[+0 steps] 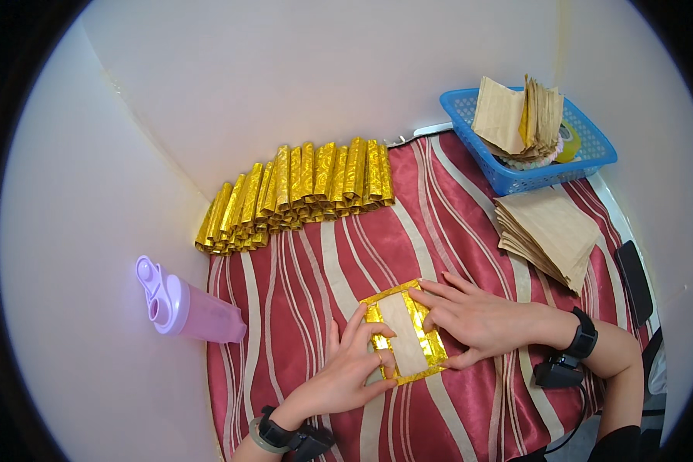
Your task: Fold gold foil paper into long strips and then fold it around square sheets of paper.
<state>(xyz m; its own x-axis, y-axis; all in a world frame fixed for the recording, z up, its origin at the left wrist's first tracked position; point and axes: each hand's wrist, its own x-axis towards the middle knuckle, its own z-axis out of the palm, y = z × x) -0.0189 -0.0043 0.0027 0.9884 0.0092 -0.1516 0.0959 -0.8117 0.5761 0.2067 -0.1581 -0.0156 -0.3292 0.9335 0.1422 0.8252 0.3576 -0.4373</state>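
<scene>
Thin foil-edged sheet found lying flat between two spread grips

Head view. A flat rectangular sheet of shiny gold foil with a plain tan paper panel at its middle [404,336] is seen on a maroon cloth with pale wavy stripes [269,323]. From its thin look it is judged to be very light and easily creased, somewhat springy along the doubled foil margins, and moderately slippery on the foil face. Tearing or unwanted wrinkling would be risked by hard pulling; little weight need be borne. Hold is judged to be best taken at the foil borders, near the corners, with light fingertip pressure, the tan panel being left untouched.

The sheet is situated directly between the grips. Its left border is covered by the fingertips of the left grip [346,376], the thumb being placed by the lower left corner. Its right border is met by the right grip [479,317], with fingers at the upper right corner and the thumb near the lower right one. In both grips the digits are noted as spread apart; neither is seen clamped. Whether an edge is pinched from beneath cannot be told, the underside being hidden.
</scene>
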